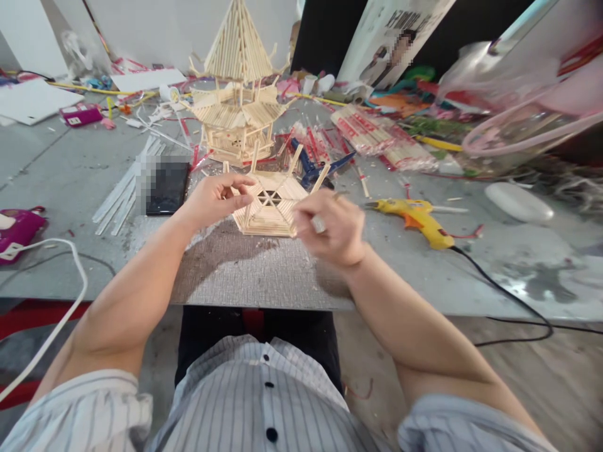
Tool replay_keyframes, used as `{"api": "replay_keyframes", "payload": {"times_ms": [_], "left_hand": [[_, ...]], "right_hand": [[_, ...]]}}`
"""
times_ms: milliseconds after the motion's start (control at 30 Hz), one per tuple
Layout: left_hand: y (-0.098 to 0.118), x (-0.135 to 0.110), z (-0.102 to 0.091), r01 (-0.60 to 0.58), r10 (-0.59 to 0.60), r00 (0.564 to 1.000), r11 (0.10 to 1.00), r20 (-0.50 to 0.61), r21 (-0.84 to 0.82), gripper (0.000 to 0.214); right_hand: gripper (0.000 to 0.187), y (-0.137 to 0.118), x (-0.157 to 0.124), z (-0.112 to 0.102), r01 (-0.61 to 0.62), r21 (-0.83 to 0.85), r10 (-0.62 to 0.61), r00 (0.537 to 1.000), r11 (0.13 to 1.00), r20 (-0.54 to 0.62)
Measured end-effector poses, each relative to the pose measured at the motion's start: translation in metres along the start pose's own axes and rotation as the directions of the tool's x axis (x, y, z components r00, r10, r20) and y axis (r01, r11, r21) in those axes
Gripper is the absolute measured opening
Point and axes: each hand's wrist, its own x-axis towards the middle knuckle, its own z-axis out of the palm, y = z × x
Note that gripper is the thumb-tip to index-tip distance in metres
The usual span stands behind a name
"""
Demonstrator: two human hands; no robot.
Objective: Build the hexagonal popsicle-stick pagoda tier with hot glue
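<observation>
Hexagonal stick frame [269,212], built of pale wooden sticks with spokes meeting at an open hub, lies flat on a grey textured mat [254,273] at the near edge of the counter [70,176], between the person's two hands. Four sticks rise slanting from its far corners. The left hand [217,198] is curled over the frame's left edge, with the thumb and the bent fingertips pinched on the wood. The right hand [330,227] sits at the frame's right edge, loosely clenched and blurred. It touches or nearly touches the wood, but I cannot tell whether it grips anything. Both forearms come in from striped shirt sleeves at the bottom of the view.

Just behind the frame lies a blue tool [315,168], partly hidden by the upright sticks. Beyond that stands a tall pagoda model [238,94] made of the same pale sticks, with a steep pointed roof over a wider tier. To the left of the left hand a dark phone [166,186] lies flat, beside a row of white strips [117,198]. To the right of the right hand a yellow glue gun [417,218] rests on its side, and its black cord [509,295] runs off the counter's edge. Farther back on the right are packs of sticks [377,135] in clear wrappers with red print. A white cable [70,263] loops over the near left side, close to a magenta object [16,229].
</observation>
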Motion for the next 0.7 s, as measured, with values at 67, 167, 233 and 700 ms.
{"api": "replay_keyframes", "payload": {"times_ms": [67, 167, 233, 700], "left_hand": [[0.004, -0.001, -0.001, -0.004, 0.004, 1.0, 1.0, -0.012, 0.009, 0.039], [0.006, -0.001, -0.002, 0.007, -0.006, 0.999, 0.999, -0.034, 0.034, 0.035], [0.002, 0.002, -0.004, 0.03, -0.021, 0.99, 0.998, -0.14, 0.059, 0.033], [-0.027, 0.012, -0.02, 0.156, -0.125, 0.985, 0.937, -0.118, 0.313, 0.024]], "right_hand": [[0.013, -0.012, -0.004, 0.013, -0.103, 0.027, 0.098, 0.984, 0.994, 0.146], [0.022, -0.016, -0.014, 0.034, -0.287, -0.057, 0.288, 0.887, 0.956, 0.361], [0.029, -0.012, -0.021, 0.043, -0.329, -0.122, 0.345, 0.799, 0.937, 0.493], [0.021, -0.01, -0.018, 0.045, -0.325, -0.226, 0.392, 0.671, 0.918, 0.629]]}}
